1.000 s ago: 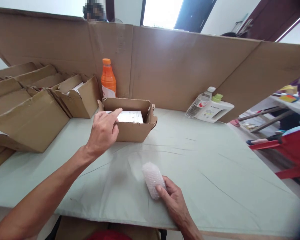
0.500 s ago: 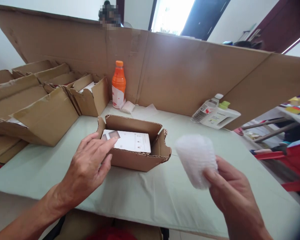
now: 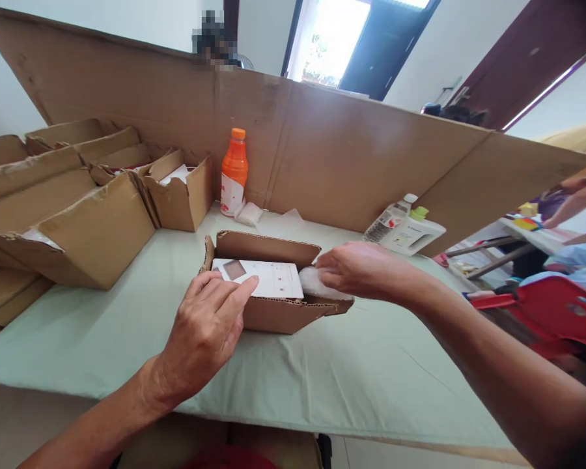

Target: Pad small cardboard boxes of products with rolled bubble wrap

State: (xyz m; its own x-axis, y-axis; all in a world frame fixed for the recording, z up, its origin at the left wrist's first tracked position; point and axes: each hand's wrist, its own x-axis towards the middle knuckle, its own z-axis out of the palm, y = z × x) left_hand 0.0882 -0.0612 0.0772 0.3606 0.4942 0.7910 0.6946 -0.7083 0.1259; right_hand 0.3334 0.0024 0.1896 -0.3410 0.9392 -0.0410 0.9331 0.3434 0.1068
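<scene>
In front of me an open cardboard box [image 3: 278, 316] stands on the table, holding a white printed box [image 3: 266, 279]. My left hand [image 3: 208, 329] lies over the near left wall of the cardboard box. Its fingers are stretched out, and the forefinger rests on the white box; nothing is gripped. My right hand [image 3: 349, 270] reaches over the right end with bent fingers closed on a wad of bubble wrap [image 3: 317, 284]. That wad sits in the gap between the white box and the right end wall. The right fingertips are partly hidden.
Several open cardboard boxes [image 3: 107, 221] crowd the left side. An orange bottle [image 3: 234, 172] stands near the tall cardboard screen [image 3: 322, 143], with a small white packet [image 3: 249, 213] beside it. A clear bottle [image 3: 388, 220] and white jug [image 3: 415, 236] are at the back right. A red chair [image 3: 557, 312] stands beyond.
My right hand has moved left and brought the bubble wrap down into the right end of the cardboard box. My left hand has shifted slightly right, along with the box in view.
</scene>
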